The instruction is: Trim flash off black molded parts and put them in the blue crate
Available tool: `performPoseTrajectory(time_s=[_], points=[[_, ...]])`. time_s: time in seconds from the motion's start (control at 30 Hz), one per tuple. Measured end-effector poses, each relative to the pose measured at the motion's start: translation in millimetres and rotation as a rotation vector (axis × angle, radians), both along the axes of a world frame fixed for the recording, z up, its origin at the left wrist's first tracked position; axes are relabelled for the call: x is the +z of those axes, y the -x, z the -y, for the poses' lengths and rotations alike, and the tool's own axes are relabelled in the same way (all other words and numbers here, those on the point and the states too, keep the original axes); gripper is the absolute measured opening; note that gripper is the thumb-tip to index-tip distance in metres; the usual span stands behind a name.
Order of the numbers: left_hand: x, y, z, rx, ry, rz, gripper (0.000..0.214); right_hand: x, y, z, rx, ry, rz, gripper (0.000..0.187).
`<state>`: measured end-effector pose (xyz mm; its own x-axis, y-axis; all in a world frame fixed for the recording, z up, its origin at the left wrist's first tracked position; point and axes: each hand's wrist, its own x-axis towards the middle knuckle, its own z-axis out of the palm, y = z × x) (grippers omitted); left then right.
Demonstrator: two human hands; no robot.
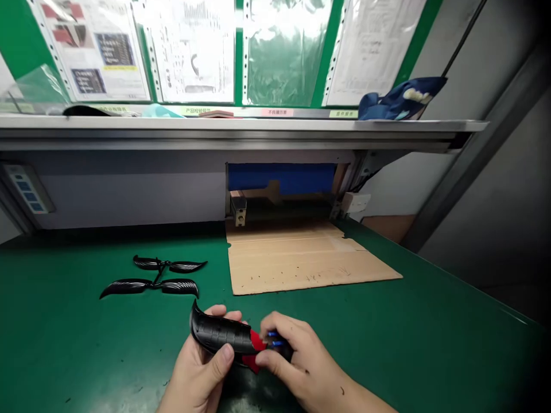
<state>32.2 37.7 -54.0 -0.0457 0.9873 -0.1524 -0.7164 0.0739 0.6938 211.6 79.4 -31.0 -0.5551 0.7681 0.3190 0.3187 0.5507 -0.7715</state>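
My left hand (202,367) grips a curved black ribbed plastic part (221,334), thumb over its near edge, fingers behind it. My right hand (295,358) is closed on a small tool with red handles and blue tips (260,344), pressed against the right end of the black part. Both hands hover low over the green table (64,344) near its front edge. On the table to the upper left lies a black molded piece (157,276) with several leaf-shaped parts joined on a sprue.
A flat cardboard sheet (297,255) lies ahead of my hands, running into an opening with a blue panel (282,176) under a grey shelf (215,129). Papers in plastic sleeves hang on the green board above. A blue cloth item (400,100) rests on the shelf's right end.
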Motion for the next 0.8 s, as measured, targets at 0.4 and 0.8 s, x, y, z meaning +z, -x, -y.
performPoseTrajectory(time_s=[0.4,0.8], points=[[25.4,1.7,15.2,0.155,-0.015,-0.217,0.059,3.0,-5.0,5.7,0.027,-0.272,0.136,0.058],[16.9,-0.5,21.8,0.068,-0.084,-0.263,0.054,0.5,0.6,9.1,-0.167,-0.450,0.310,0.089]])
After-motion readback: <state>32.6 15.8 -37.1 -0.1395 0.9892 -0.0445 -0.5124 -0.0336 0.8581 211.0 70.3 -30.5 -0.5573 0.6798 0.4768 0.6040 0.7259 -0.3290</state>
